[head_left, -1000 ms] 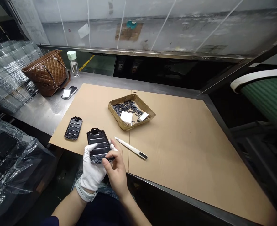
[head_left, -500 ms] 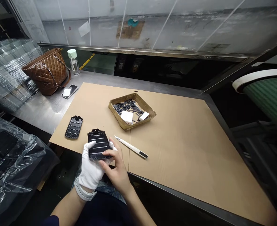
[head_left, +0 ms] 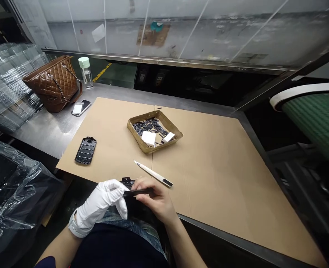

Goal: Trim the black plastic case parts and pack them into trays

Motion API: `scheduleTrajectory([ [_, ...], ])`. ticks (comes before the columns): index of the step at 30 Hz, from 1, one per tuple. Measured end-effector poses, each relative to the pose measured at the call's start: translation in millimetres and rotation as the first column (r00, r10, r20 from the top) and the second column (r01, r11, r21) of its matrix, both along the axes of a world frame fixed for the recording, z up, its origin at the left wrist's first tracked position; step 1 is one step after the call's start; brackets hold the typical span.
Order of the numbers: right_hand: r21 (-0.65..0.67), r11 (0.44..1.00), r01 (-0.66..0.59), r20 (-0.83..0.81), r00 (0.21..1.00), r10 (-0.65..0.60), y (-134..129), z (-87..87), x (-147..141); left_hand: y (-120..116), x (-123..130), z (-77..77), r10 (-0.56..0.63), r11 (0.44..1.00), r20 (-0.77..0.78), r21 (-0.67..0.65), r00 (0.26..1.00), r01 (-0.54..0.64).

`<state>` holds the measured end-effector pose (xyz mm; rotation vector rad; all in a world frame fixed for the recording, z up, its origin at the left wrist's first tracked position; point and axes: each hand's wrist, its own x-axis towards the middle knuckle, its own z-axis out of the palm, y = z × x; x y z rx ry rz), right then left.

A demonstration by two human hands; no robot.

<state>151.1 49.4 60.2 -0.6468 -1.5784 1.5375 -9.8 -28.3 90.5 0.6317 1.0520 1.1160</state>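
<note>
A black plastic device casing [head_left: 133,190] is turned almost edge-on between my hands, just off the near edge of the cardboard sheet. My left hand [head_left: 100,199] wears a white glove and grips its left end. My right hand [head_left: 153,197], bare, pinches the other end with its fingers along the edge. A second ribbed black casing [head_left: 85,150] lies flat on the cardboard to the left. Beyond my right hand lies a white craft knife [head_left: 153,174], untouched, with its blade pointing left.
A cardboard tray [head_left: 133,128] holds small black parts and white pieces. Behind the sheet, on the steel table [head_left: 61,126], are a phone, a quilted brown handbag and a water bottle. Plastic-wrapped black items sit low left; a green-covered roll stands at right.
The casing has turned from lying face-up in my hands to nearly edge-on. Both hands have dropped lower and toward my lap. The view has shifted slightly.
</note>
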Motion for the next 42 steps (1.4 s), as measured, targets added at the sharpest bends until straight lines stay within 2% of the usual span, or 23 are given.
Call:
scheduleTrajectory([
  [4,-0.020,0.976,0.219,-0.061,0.974,-0.220,-2.8,-14.0,-12.6,1.5,7.6,-0.7,0.080,0.996,0.067,0.031,0.995,-0.082],
  [7,0.022,0.964,0.265,-0.081,0.962,-0.262,-1.5,-19.0,-16.4,0.8,7.5,-4.0,0.076,0.997,0.158,0.017,0.984,-0.080],
  [12,0.164,0.975,0.150,0.034,0.987,-0.157,5.9,-13.5,-7.2,-1.4,3.6,-6.8,0.054,0.998,0.196,-0.038,0.979,-0.047],
  [16,0.295,0.954,0.053,0.165,0.981,-0.105,12.6,-4.2,2.2,-2.5,3.9,-7.5,0.013,0.999,0.204,-0.046,0.979,-0.003],
  [20,0.438,0.896,-0.070,0.283,0.957,-0.064,16.9,6.9,5.9,-1.2,3.1,-11.4,-0.017,0.997,0.160,-0.065,0.987,0.028],
  [25,0.582,0.775,-0.247,0.430,0.902,-0.036,19.8,19.7,6.2,3.4,-3.4,-25.3,-0.097,0.994,0.008,-0.058,0.995,0.097],
  [28,0.575,0.762,-0.298,0.467,0.884,-0.007,23.0,23.5,6.0,4.8,-6.0,-29.2,-0.105,0.994,-0.065,-0.016,0.992,0.104],
  [31,0.508,0.822,-0.258,0.424,0.905,0.022,26.2,23.1,5.9,4.5,-4.3,-26.2,-0.036,0.999,-0.075,0.025,0.997,0.038],
  [33,0.456,0.866,-0.205,0.397,0.918,0.008,26.6,20.9,5.5,4.1,-1.9,-23.2,0.020,0.999,-0.054,0.033,0.998,-0.018],
  [35,0.430,0.888,-0.165,0.397,0.917,-0.022,25.4,18.6,5.0,4.3,-0.3,-21.5,0.035,0.999,-0.067,0.023,0.997,-0.034],
  [38,0.454,0.875,-0.168,0.421,0.906,-0.044,22.3,17.1,4.5,6.0,-1.1,-23.1,0.000,1.000,-0.132,0.002,0.991,0.000],
  [42,0.533,0.812,-0.237,0.460,0.887,-0.042,19.6,20.7,4.6,8.3,-5.3,-29.2,-0.068,0.997,-0.192,0.008,0.979,0.071],
])
